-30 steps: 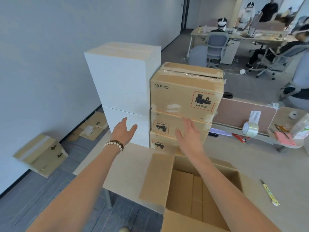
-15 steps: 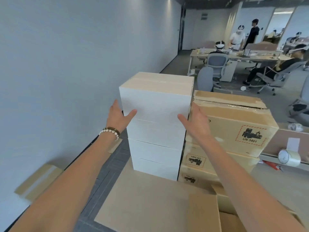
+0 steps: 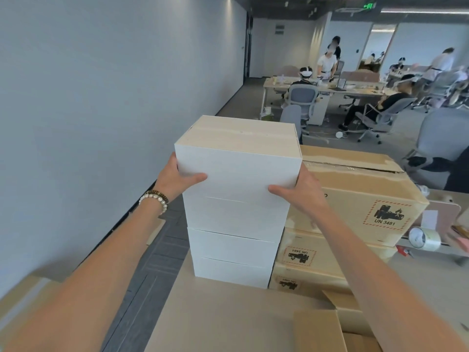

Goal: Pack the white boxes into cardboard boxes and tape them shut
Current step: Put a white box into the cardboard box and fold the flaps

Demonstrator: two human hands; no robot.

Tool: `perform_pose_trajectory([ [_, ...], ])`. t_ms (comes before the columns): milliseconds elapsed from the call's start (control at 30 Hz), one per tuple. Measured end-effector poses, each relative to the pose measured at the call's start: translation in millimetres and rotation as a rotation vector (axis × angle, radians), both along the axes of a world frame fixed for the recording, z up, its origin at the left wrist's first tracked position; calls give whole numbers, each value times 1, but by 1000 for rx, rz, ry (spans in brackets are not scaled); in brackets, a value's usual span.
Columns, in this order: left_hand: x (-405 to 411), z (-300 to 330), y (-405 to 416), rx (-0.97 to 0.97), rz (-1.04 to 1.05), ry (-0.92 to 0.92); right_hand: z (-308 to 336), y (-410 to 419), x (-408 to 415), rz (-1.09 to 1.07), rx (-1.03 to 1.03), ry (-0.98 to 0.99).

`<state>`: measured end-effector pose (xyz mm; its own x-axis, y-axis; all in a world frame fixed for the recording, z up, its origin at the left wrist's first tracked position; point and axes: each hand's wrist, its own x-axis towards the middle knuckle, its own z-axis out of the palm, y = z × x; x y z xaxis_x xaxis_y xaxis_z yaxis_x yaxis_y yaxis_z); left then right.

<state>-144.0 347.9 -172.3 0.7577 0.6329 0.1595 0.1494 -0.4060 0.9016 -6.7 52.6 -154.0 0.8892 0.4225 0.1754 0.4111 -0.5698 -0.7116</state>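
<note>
Hands clasp the top white box [image 3: 237, 161] of a white stack on the table [image 3: 223, 316]: left hand [image 3: 177, 179] on its left side, right hand [image 3: 302, 189] on its right, thumbs across the near face. Stacked PICO cardboard boxes [image 3: 355, 199] stand just right.
</note>
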Motion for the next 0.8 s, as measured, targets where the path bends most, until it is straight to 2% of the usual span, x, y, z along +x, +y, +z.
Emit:
perform_pose_trajectory([
  [300, 10, 8, 13, -308, -376, 28, 5, 6, 2, 22, 27, -10],
  [533, 6, 9, 4, -326, -370, -63, 5, 6, 2, 28, 32, 22],
  [800, -27, 7, -17, -323, -240, -122, -1, -3, 0, 107, 50, 87],
])
